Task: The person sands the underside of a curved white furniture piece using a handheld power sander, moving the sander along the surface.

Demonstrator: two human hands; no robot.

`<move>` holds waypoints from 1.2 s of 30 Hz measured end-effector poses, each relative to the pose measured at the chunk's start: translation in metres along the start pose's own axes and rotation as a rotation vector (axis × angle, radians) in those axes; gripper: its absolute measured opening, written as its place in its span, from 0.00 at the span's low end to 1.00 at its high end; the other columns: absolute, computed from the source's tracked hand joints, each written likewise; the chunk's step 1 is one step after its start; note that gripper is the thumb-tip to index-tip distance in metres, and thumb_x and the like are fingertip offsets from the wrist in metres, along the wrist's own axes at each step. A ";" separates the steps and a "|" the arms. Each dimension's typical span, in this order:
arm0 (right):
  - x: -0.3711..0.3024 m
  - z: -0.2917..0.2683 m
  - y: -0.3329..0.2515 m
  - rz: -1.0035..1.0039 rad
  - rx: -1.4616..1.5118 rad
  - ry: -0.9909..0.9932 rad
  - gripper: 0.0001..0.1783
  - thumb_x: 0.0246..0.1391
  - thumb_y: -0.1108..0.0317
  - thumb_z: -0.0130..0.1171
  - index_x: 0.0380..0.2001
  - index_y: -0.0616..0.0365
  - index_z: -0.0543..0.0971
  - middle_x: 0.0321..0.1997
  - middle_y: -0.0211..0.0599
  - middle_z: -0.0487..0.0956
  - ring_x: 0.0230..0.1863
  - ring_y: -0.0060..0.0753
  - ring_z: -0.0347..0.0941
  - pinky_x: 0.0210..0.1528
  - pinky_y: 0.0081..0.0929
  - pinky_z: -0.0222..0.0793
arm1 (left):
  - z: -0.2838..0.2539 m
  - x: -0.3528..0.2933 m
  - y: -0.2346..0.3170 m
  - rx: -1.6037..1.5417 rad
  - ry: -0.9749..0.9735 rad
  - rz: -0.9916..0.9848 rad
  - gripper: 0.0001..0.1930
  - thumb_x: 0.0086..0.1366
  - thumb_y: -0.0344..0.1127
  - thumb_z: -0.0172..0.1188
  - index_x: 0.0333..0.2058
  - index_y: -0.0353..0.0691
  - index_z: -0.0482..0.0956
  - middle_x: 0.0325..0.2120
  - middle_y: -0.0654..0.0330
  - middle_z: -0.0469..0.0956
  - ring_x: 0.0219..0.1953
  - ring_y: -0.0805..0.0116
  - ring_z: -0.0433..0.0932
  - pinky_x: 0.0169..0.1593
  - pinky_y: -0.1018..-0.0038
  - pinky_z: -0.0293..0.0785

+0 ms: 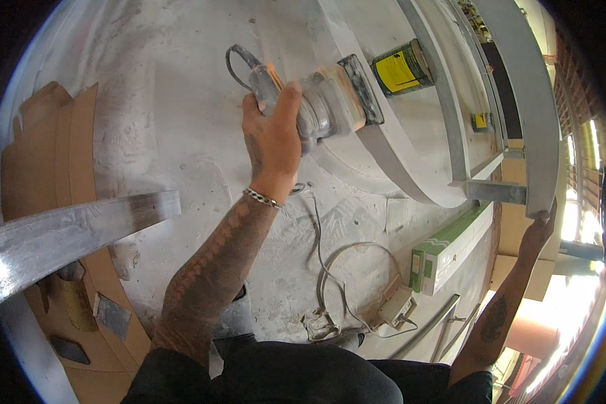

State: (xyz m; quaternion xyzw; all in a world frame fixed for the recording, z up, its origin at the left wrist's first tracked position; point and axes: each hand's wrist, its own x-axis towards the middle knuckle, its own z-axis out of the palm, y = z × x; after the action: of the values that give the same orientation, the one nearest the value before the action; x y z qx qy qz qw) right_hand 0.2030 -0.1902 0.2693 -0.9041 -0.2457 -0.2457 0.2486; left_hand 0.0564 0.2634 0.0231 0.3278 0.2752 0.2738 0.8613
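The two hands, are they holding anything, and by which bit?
The left hand holds the power sander by its body, opposite its flat black pad. The right hand is at the curved grey beam's lower end; gripping can't be told.

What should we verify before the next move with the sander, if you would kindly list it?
1. Left hand wrapped around the sander: ok.
2. Right hand on the frame: ok, at its near end.
3. Pad flat against the frame: cannot tell from this angle.
4. Cord away from the pad: ok, it loops at the opposite end.
5. Gloves on: not ok, both hands are bare.
6. Sander switched off: cannot tell.
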 end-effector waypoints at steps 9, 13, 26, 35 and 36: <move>0.000 -0.003 0.004 -0.044 -0.047 -0.010 0.45 0.57 0.34 0.48 0.62 0.63 0.66 0.60 0.41 0.69 0.62 0.37 0.62 0.65 0.40 0.55 | 0.006 -0.043 -0.025 0.067 0.023 0.064 0.26 0.62 0.39 0.60 0.50 0.27 0.61 0.42 0.54 0.70 0.43 0.70 0.70 0.47 0.74 0.70; 0.000 -0.001 -0.002 -0.090 -0.078 -0.016 0.43 0.59 0.35 0.47 0.61 0.64 0.66 0.60 0.41 0.69 0.62 0.37 0.62 0.65 0.41 0.55 | 0.012 -0.061 -0.027 0.073 0.029 0.067 0.25 0.62 0.38 0.60 0.49 0.28 0.61 0.42 0.54 0.69 0.43 0.70 0.70 0.48 0.73 0.69; -0.001 0.002 -0.008 -0.072 -0.047 -0.008 0.40 0.58 0.40 0.50 0.62 0.62 0.66 0.61 0.43 0.69 0.63 0.40 0.63 0.64 0.44 0.57 | 0.000 0.003 0.000 0.045 0.007 0.021 0.26 0.61 0.43 0.61 0.47 0.27 0.65 0.40 0.53 0.72 0.41 0.69 0.72 0.46 0.73 0.70; 0.003 -0.009 -0.002 -0.051 -0.133 -0.084 0.42 0.62 0.38 0.43 0.65 0.64 0.60 0.64 0.47 0.65 0.67 0.40 0.57 0.69 0.42 0.50 | 0.001 0.050 0.039 -0.016 -0.055 -0.062 0.31 0.58 0.46 0.62 0.51 0.28 0.63 0.41 0.48 0.72 0.41 0.56 0.78 0.32 0.56 0.81; 0.001 -0.006 -0.007 -0.049 -0.129 -0.082 0.42 0.62 0.38 0.43 0.65 0.64 0.60 0.64 0.47 0.65 0.67 0.40 0.57 0.69 0.42 0.50 | 0.002 0.052 0.044 -0.009 -0.046 -0.082 0.31 0.58 0.46 0.62 0.50 0.29 0.64 0.41 0.48 0.72 0.41 0.56 0.78 0.31 0.56 0.81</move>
State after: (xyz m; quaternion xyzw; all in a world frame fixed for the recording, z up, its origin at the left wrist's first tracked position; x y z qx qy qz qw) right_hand 0.1979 -0.1884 0.2763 -0.9212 -0.2617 -0.2297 0.1736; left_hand 0.0812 0.3250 0.0406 0.3188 0.2675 0.2320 0.8792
